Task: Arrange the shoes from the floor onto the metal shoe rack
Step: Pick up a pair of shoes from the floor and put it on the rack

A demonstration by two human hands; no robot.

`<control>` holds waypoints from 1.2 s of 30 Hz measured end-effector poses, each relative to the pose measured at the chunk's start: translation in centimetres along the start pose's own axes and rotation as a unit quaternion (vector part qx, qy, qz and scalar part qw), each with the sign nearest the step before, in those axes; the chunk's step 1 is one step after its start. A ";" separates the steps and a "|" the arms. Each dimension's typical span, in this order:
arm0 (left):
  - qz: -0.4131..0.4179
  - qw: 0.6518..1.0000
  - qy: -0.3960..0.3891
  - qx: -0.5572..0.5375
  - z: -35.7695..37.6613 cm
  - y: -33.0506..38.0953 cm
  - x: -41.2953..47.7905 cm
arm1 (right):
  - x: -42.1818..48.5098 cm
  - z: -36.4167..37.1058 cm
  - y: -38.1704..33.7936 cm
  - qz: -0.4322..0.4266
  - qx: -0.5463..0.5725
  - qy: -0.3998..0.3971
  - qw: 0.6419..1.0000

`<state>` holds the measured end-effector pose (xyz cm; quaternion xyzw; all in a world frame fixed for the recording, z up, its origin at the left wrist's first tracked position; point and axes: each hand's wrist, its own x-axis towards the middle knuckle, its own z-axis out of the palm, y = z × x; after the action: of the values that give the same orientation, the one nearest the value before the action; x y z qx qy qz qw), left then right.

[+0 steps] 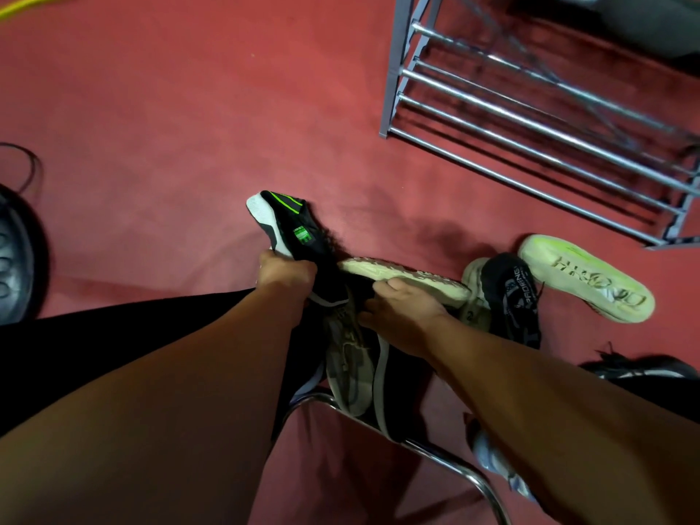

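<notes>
- Both bare forearms reach forward and down from the bottom of the view, converging toward its middle
- Left hand (285, 272) is seen from the back, knuckles up, fingers curled into a tight closed grasp
- Right hand (403, 310) lies just beside the left, palm down, thumb stretched forward along the top and fingers bent under in a closed hold
- The two hands are near each other but not touching

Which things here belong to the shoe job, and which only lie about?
Job: black-green shoe in left hand; pale-soled shoe under right hand; black sneaker; upturned shoe; metal rack.
Lying about: yellow cable; chrome tube.
</notes>
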<state>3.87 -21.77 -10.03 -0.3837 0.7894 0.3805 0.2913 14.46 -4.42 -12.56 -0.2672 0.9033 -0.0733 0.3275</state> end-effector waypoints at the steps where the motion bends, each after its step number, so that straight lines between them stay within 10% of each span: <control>1: -0.003 1.000 0.000 -0.012 -0.1 0.3 -0.4 | 0.2 -0.2 0.0 0.008 0.019 -0.001 1.000; 12: -0.045 0.995 -0.045 -0.078 -3.0 5.3 -6.7 | -4.9 -8.0 2.1 0.089 -0.050 -0.041 0.994; 19: 0.009 0.987 -0.160 -0.022 -6.1 7.5 -13.7 | -12.7 -12.1 2.2 0.263 0.203 -0.049 0.942; 26: 0.088 0.973 -0.213 -0.034 -7.5 8.7 -21.4 | -21.9 -13.6 0.6 0.443 0.503 0.144 0.728; 36: 0.082 0.949 -0.278 -0.126 -8.0 11.0 -27.4 | -30.7 -14.3 -2.5 0.412 0.713 0.388 0.414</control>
<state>8.13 -13.29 19.06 -0.2298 0.6517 0.5911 0.4161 26.21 9.18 16.28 0.5236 0.5585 -0.6433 0.0058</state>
